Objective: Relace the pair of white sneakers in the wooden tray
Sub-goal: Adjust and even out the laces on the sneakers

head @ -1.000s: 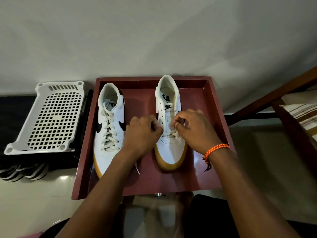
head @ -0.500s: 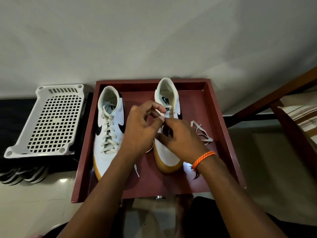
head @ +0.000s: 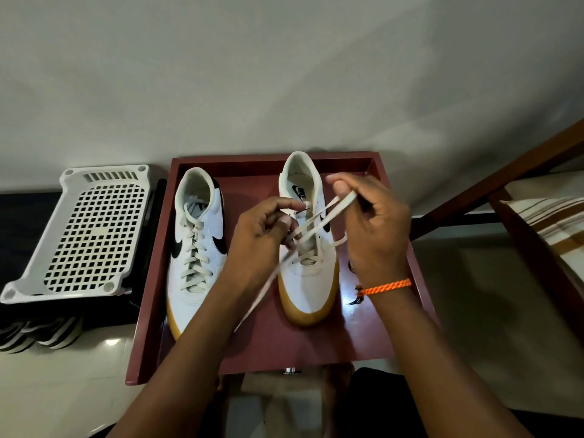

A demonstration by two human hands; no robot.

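Lacing the right-of-frame sneaker (head: 308, 273) in the wooden tray (head: 151, 311) at centre frame: left hand (head: 259, 238) pinches one strand of the lace (head: 316, 229) by the tongue, right hand (head: 376, 229) pinches the other strand, lifted toward upper right, the two strands crossing above the eyelets. The left-of-frame sneaker (head: 196, 248) sits fully laced just beside it. Risk, as I judge it: one free end trails toward lower centre of frame, so a hard pull on the raised side could draw that tail short or back out of its eyelet, leaving uneven ends.
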